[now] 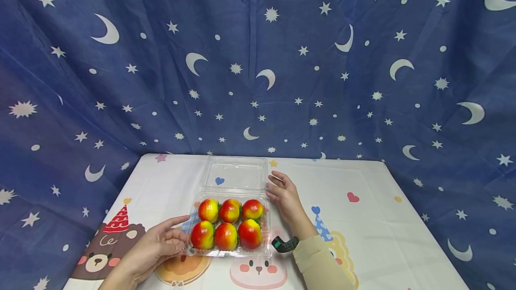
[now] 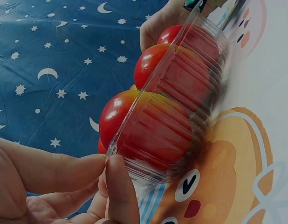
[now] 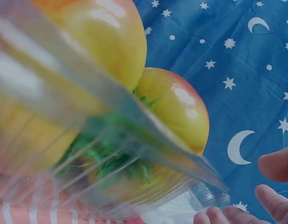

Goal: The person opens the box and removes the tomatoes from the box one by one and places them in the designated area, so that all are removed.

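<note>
A clear plastic clamshell box (image 1: 264,252) lies on the table with its lid (image 1: 235,172) folded back, away from me. Inside its tray sit several glossy red-and-yellow fruits (image 1: 250,234), arranged in two rows, with green shredded filler (image 3: 106,154) around them. At the tray's near left corner, my left hand (image 1: 155,249) pinches the rim between thumb and finger, as the left wrist view shows. My right hand (image 1: 285,196) is beside the hinge on the right, its fingers loosely extended and the thumb apart from them. Whether its fingertips touch the plastic I cannot tell.
A white tablecloth (image 1: 387,236) printed with cartoon animals and hearts covers the table. Behind and at the sides hangs a blue curtain (image 1: 225,79) with moons and stars. A black strap device (image 1: 284,244) sits at the right wrist.
</note>
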`<move>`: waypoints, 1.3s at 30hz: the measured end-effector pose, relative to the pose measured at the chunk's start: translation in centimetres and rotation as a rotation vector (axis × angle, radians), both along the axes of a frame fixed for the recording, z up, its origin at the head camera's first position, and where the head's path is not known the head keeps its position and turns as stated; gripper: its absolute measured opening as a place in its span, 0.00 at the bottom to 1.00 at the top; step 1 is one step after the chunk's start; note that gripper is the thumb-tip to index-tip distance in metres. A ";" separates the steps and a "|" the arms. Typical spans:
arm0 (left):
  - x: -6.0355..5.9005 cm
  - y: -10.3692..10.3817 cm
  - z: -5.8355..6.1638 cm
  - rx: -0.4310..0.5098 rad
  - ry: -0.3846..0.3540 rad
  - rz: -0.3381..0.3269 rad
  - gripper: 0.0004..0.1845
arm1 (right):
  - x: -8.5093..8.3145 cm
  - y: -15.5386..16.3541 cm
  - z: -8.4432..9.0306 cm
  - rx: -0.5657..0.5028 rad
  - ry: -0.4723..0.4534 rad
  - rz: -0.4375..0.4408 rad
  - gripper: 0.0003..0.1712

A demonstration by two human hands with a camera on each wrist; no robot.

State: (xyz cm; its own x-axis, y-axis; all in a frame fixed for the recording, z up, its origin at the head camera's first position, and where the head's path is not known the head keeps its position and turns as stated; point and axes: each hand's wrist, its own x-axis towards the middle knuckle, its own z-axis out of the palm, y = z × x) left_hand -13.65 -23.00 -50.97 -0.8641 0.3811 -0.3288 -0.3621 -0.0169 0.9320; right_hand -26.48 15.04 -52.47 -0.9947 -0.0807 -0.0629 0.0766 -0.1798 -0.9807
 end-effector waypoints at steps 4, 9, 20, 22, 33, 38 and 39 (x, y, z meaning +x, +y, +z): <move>0.0 0.0 -0.1 -0.003 0.002 0.002 0.47 | 0.1 0.0 0.1 0.008 0.002 -0.009 0.35; -0.1 0.0 -0.2 -0.009 -0.005 0.009 0.46 | 0.3 0.1 0.1 0.024 0.000 -0.015 0.34; -0.3 0.1 -0.1 -0.005 -0.014 0.024 0.45 | 0.5 0.4 0.2 0.051 0.006 -0.023 0.34; -0.2 0.1 -0.1 -0.005 -0.011 0.024 0.45 | 0.5 0.4 0.1 0.049 0.005 -0.021 0.35; -0.2 0.3 0.1 0.005 -0.011 0.043 0.47 | 0.9 0.6 0.2 0.061 0.012 -0.028 0.34; -0.2 0.3 0.1 0.025 -0.017 0.046 0.47 | 1.0 0.7 0.4 0.069 0.017 -0.024 0.34; -0.2 0.3 0.1 0.027 -0.016 0.046 0.47 | 1.1 0.7 0.4 0.076 0.025 -0.022 0.34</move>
State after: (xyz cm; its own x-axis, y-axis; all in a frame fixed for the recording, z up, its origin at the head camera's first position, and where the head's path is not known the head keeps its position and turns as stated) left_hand -13.89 -22.72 -50.88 -0.8757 0.3501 -0.3326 -0.3750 -0.0590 0.9252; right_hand -25.39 15.71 -52.05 -0.9975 -0.0550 -0.0433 0.0489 -0.1059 -0.9932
